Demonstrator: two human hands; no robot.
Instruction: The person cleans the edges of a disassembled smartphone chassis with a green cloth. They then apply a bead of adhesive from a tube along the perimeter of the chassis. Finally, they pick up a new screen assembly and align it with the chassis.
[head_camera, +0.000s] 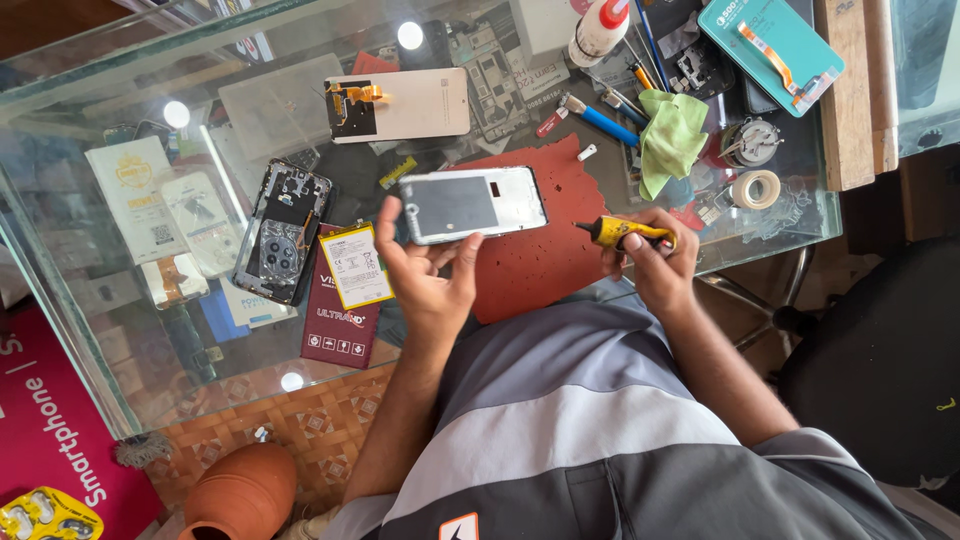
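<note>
My left hand (425, 268) grips the near left end of an opened phone frame (470, 203), white-edged with a grey inner plate, lying on a red work mat (540, 250). My right hand (655, 258) holds a small yellow tube (625, 232) with a dark nozzle pointing left toward the phone frame, a short gap apart from it. A flat battery with a yellow-bordered label (355, 265) lies just left of my left hand.
On the glass counter (120, 330) lie a dark phone back (280, 232), a white phone back (400, 105), a green cloth (670, 140), a tape roll (755, 188), a blue-handled screwdriver (600, 120), a glue bottle (600, 28) and a teal box (770, 45). A clay pot (245, 490) stands on the floor.
</note>
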